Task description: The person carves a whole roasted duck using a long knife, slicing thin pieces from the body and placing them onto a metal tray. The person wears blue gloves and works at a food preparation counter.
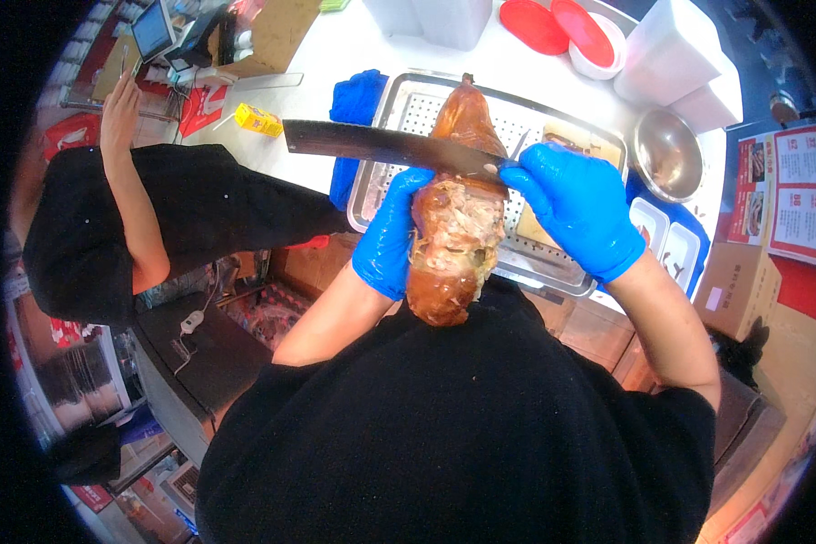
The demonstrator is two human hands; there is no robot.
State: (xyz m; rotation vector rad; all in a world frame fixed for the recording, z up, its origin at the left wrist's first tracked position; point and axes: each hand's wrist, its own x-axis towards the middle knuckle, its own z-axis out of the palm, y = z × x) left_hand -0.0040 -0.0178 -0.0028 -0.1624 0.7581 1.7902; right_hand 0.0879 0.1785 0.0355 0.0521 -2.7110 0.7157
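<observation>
My left hand [393, 238], in a blue glove, holds the left side of a roast bird [457, 238] whose browned skin is cut away over pale meat. In my right hand [578, 204], gloved alike, is a wide dark-bladed knife [381, 146]; its blade points left across the bird's far end, and its handle is hidden in the fist. Just beyond the blade, another browned piece of roast poultry [469, 115] lies on a perforated metal tray [415, 92]. Partly behind my right hand, a cutting board [534, 224] rests on the tray.
A steel bowl [666, 156], white trays [683, 251] and stacked white containers [673, 54] stand right of the tray. Red lids [534, 26] lie at the back. Blue cloth [357, 102] and a small yellow box [258, 120] are left, near a person in black [177, 204].
</observation>
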